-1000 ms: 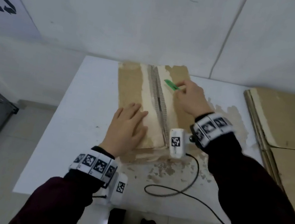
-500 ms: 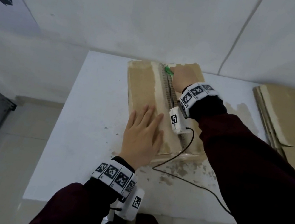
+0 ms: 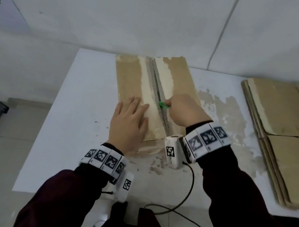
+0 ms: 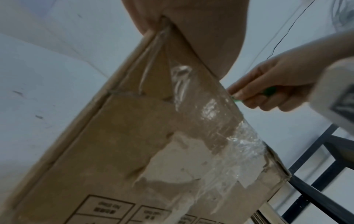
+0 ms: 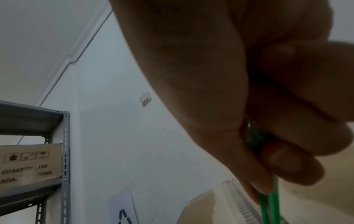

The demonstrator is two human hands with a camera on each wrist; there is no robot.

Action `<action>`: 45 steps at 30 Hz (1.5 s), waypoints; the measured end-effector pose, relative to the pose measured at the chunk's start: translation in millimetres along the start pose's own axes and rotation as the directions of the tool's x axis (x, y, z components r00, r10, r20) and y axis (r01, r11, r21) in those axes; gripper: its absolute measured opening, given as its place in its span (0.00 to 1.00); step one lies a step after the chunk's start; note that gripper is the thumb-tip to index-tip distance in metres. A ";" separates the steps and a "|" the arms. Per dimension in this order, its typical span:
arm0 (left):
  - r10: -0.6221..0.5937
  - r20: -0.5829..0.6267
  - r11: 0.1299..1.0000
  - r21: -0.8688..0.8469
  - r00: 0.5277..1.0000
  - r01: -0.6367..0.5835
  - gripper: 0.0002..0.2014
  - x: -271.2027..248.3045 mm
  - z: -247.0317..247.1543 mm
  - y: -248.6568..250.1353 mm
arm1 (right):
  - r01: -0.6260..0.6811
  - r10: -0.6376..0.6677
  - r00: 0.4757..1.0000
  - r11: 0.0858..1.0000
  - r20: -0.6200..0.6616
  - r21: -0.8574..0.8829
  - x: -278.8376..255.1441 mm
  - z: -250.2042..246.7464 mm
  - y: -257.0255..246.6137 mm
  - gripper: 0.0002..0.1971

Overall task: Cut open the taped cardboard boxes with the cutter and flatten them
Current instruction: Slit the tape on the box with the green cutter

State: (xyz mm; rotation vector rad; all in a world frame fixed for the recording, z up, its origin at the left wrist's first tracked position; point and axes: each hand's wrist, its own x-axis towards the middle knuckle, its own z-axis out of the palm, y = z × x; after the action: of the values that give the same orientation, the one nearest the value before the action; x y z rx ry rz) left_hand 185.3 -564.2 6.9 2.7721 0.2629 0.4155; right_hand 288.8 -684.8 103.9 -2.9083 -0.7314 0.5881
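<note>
Pressing flat on the cardboard box (image 3: 131,74), the left hand (image 3: 127,124) has its fingers straight, palm on the near left panel. Box sits on the white table (image 3: 77,112), long axis running away from the person, centre seam exposed, corrugated edges showing. Right hand (image 3: 184,110) is curled round the green cutter (image 3: 163,105), tip at the seam about midway along the box, just right of the left fingertips. Clear tape (image 4: 216,128) is wrinkled over the near end face. Stack of flattened boxes (image 3: 282,125) lies at the table's right edge, well apart. Wrist camera cable (image 3: 189,190) trails across the near table. Grey metal shelving (image 5: 65,151) stands to the left with a printed carton on it.
</note>
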 end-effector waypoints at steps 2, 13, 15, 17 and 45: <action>-0.003 0.003 1.000 0.000 1.000 0.003 0.24 0.2 0.2 -0.2 | 0.016 -0.016 0.999 1.000 0.027 0.001 -16.0 7.4 7.1 0.19; -0.009 0.057 0.999 0.033 0.998 0.007 0.24 1.4 -4.7 2.5 | 0.114 -0.115 0.993 0.985 0.004 0.131 -108.1 38.1 34.8 0.24; 0.027 0.086 0.997 0.072 0.996 -0.033 0.25 3.1 -6.9 5.6 | 0.055 -0.059 0.998 0.979 0.018 0.198 -106.5 43.0 36.5 0.21; 0.172 0.137 0.982 0.051 0.976 -0.180 0.25 6.1 -8.8 9.8 | 0.028 -0.038 0.999 0.970 0.039 0.240 -104.5 48.6 35.8 0.20; 0.464 0.037 0.877 -0.159 0.885 -0.453 0.12 25.4 -7.9 22.7 | -0.017 0.009 1.000 0.503 0.014 0.864 -123.3 78.5 56.6 0.17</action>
State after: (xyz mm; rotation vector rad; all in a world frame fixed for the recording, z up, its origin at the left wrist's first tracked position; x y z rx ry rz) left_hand 209.7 -577.3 28.2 2.6763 -0.4410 0.4209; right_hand 183.2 -793.6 64.3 -1.9368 -0.2523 0.6989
